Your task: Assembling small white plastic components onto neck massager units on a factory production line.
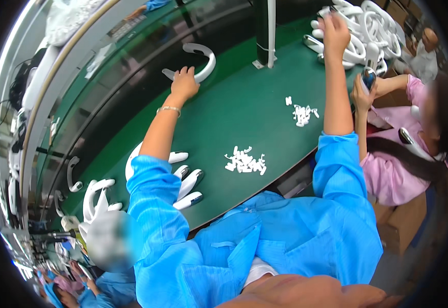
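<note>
My left hand (184, 83) reaches across the green table, its fingers closed over a white C-shaped neck fan (209, 65) at the edge of the dark conveyor belt. A bracelet sits on that wrist. My right hand (335, 38) stretches to the far right, fingers drawn together at the near side of a heap of white neck fans (375, 25). What those fingers hold, if anything, is hidden. Between my arms lie two small piles of white plastic parts, a nearer pile (245, 161) and a farther pile (302, 115).
Several white neck fans with dark tips (189, 184) lie beside my left forearm. A dark post (261, 33) stands at the table's far edge. At right, a co-worker in pink (393, 172) holds a white piece. Another person in a white cap (106, 238) is at lower left.
</note>
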Available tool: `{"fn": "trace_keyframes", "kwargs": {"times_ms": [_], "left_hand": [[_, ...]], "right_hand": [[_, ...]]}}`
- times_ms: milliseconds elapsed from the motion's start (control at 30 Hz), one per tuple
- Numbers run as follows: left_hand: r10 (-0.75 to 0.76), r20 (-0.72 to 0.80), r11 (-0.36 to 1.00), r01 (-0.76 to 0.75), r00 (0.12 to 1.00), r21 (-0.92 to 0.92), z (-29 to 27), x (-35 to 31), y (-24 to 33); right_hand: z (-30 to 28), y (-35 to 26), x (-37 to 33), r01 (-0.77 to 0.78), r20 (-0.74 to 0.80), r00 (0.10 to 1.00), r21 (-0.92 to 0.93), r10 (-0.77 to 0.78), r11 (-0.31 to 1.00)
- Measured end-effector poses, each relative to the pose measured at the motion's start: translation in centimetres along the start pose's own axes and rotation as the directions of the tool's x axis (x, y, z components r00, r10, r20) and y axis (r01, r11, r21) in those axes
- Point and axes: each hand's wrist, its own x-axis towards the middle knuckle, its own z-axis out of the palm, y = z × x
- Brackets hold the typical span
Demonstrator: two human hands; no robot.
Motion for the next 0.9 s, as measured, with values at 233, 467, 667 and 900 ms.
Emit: {"fn": "trace_keyframes", "kwargs": {"times_ms": [233, 467, 667, 900], "left_hand": [[0.174, 0.129, 0.982, -0.163, 0.976, -0.093, 5.6, 3.7, 1.8], [0.24, 0.061, 0.964, -0.23, 0.969, -0.134, 1.7, -1.3, -5.3], [0.226, -0.022, 0.947, -0.225, 0.974, -0.231, -6.7, -8.6, -8.2], [-0.005, 0.059, 0.956, 0.022, 0.998, -0.293, -13.2, -14.6, -8.2]], "right_hand": [[17.8, -16.1, 4.3, 0.623, 0.437, 0.747, -0.193, -0.502, 0.758], [18.0, -11.4, 23.4, 0.215, -0.055, 0.977, 0.185, -0.208, 0.959], [25.4, -3.0, 27.2, 0.135, 0.776, 0.626, -0.001, -0.084, 0.991], [30.3, -3.4, 29.0, 0.687, 0.768, 0.517, -0.636, 0.379, 0.352]]}}
